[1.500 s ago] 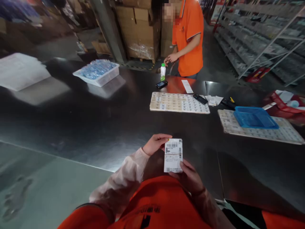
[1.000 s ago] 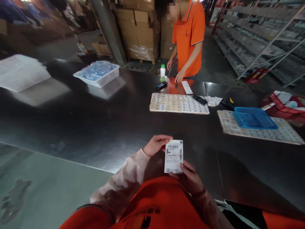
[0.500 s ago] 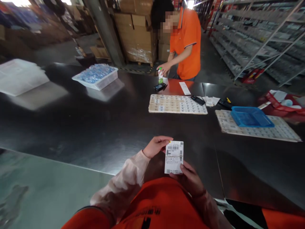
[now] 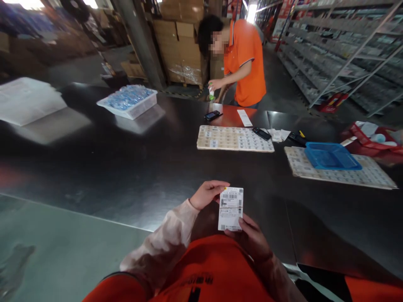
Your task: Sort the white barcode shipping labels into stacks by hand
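Observation:
A stack of white printed shipping labels (image 4: 231,216), with barcodes and a thin band across its middle, is held upright in front of my body, over the near edge of the dark table. My left hand (image 4: 206,194) pinches its upper left corner between thumb and fingers. Gripping the lower right corner is my right hand (image 4: 252,235), thumb on the front, fingers partly hidden behind. Beyond it on the table lies a board covered in barcode labels (image 4: 220,138), with a black handheld device (image 4: 261,133) on its right end.
Across the dark metal table (image 4: 126,167), a co-worker (image 4: 248,63) in orange holds a white and green bottle (image 4: 211,92). A white basket of blue plastic packets (image 4: 129,100) stands left. At right, a blue tray (image 4: 332,156) rests on another label board, near a red bin (image 4: 371,140).
The co-worker has lifted the bottle off the table and leans lower, one arm reaching down. My hands and the label stack have hardly moved.

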A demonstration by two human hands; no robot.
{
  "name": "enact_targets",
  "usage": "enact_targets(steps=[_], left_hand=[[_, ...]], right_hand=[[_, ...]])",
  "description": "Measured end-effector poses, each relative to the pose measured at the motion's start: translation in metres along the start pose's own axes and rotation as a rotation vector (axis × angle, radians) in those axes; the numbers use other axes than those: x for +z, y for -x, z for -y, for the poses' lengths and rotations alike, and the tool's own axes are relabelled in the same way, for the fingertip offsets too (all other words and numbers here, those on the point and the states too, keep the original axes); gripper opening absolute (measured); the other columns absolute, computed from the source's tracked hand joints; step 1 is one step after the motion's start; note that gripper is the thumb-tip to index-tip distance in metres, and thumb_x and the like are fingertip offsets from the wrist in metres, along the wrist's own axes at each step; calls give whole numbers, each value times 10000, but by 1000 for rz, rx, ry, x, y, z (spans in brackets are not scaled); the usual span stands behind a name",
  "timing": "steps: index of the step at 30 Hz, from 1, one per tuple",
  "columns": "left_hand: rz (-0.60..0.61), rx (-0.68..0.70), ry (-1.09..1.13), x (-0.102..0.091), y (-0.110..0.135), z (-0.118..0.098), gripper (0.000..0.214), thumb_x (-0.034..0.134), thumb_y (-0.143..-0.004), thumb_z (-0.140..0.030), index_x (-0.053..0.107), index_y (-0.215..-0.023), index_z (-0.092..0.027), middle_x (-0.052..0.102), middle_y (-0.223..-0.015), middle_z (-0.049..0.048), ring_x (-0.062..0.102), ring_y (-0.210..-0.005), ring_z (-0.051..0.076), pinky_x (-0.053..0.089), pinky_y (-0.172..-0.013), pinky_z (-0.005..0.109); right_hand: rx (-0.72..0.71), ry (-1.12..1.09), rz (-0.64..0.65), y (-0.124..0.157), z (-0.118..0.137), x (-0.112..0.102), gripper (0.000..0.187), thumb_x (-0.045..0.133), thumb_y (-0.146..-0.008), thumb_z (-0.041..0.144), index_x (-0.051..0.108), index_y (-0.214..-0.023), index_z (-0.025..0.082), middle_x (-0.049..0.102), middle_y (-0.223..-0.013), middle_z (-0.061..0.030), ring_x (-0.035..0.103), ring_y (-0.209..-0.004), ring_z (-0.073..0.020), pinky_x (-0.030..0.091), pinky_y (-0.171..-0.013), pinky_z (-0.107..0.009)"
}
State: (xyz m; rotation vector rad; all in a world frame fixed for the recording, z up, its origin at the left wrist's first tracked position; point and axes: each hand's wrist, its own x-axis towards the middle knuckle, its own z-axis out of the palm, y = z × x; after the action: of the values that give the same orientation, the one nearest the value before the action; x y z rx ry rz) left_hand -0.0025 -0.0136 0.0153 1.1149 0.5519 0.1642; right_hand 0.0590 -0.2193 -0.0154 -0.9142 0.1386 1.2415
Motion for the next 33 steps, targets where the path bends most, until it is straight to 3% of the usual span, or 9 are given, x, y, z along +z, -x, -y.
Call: enact_targets(steps=[11,33], left_hand=[[-12,-12,6,2,1,-1,702,825,-538,-550,707,-1044,-78,680,-770,66,620,-665,155,538,-559,280],[30,-16,-2,0,0,2,586,791,-650,-454,691,-1104,-97,680,-774,59,622,-658,140,535,-569,263]], right_hand=[[-10,22,14,-1,-1,-1,454,837,-665,305,677,-1069,173,656,-1157,-119,636,-1007,-270,552,-837,-437],[-25,75,70,2,-4,-6,354,737,-783,329,678,-1112,214,651,-1165,-105,637,-1009,-260,545,-868,-440]])
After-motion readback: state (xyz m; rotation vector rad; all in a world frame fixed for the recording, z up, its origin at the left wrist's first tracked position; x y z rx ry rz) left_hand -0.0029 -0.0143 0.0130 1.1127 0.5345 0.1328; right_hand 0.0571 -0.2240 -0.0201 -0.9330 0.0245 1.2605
